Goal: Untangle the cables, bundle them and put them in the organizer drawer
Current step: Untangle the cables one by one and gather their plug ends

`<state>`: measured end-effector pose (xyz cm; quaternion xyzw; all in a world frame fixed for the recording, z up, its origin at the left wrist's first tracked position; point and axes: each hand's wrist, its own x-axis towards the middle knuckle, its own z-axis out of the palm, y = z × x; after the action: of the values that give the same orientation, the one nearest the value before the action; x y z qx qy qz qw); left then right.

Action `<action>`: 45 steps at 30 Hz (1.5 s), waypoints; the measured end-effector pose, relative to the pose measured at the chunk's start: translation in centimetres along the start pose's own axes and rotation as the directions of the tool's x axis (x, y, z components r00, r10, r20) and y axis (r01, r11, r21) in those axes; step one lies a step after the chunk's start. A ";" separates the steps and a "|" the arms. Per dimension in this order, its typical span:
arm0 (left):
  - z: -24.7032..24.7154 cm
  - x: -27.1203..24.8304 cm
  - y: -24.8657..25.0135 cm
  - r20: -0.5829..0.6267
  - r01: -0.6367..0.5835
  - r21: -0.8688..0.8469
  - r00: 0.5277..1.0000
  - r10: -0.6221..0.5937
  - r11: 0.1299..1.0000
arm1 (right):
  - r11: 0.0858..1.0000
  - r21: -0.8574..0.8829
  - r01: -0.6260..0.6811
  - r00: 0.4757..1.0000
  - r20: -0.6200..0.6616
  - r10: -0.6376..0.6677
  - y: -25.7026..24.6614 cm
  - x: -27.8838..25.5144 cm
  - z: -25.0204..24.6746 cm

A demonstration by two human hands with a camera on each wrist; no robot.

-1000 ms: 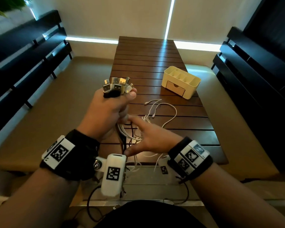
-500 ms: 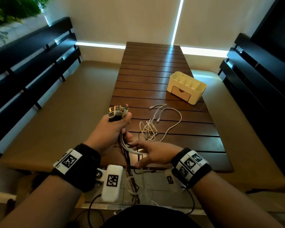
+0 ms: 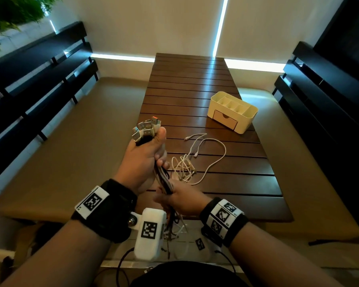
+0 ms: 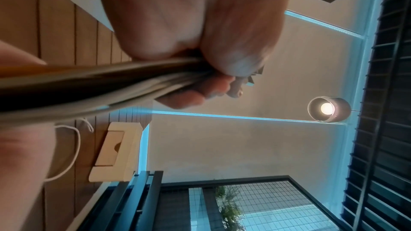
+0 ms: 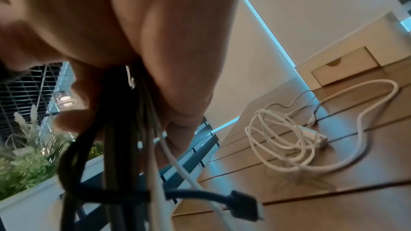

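The head view looks forward and down from above the near end of the desk [image 3: 195, 96], taking in both hands, the whole slatted top and the organizer [image 3: 233, 111] at far right. The left wrist view sits very close under the left hand [image 4: 189, 24], rolled sideways and tilted upward toward wall and ceiling lamp [image 4: 328, 109], with the organizer [image 4: 115, 150] at its lower left. The right wrist view looks from low and close beneath the right hand [image 5: 111, 24] across the desk toward the far right, sharing the loose white cable [image 5: 289, 138] and organizer drawer [image 5: 347, 66] with the head view.
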<state>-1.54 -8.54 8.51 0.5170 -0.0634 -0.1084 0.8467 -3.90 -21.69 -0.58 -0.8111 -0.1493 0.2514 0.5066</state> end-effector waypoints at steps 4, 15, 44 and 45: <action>-0.8 0.4 -0.6 -0.015 0.032 0.019 0.999 -0.032 0.999 | 0.995 -0.080 -0.059 0.994 0.084 0.066 1.1 0.3 -2.6; -1.5 2.2 -0.7 -0.084 0.083 0.122 0.994 -0.073 0.989 | 0.905 0.371 -0.210 0.842 -0.401 0.360 10.2 2.2 -9.2; -2.2 5.2 -1.1 -0.110 0.110 0.205 0.990 -0.089 0.973 | 0.945 0.326 -0.033 0.772 -0.592 0.231 5.5 4.6 -13.2; -2.1 5.3 -1.2 -0.112 0.112 0.198 0.990 -0.091 0.974 | 0.953 0.297 -0.062 0.771 -0.592 0.235 5.3 4.2 -13.4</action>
<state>3.92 -8.61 6.49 0.6082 -0.0044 -0.1179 0.7849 6.99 -31.92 -1.57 -0.7840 0.1251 0.0272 0.6075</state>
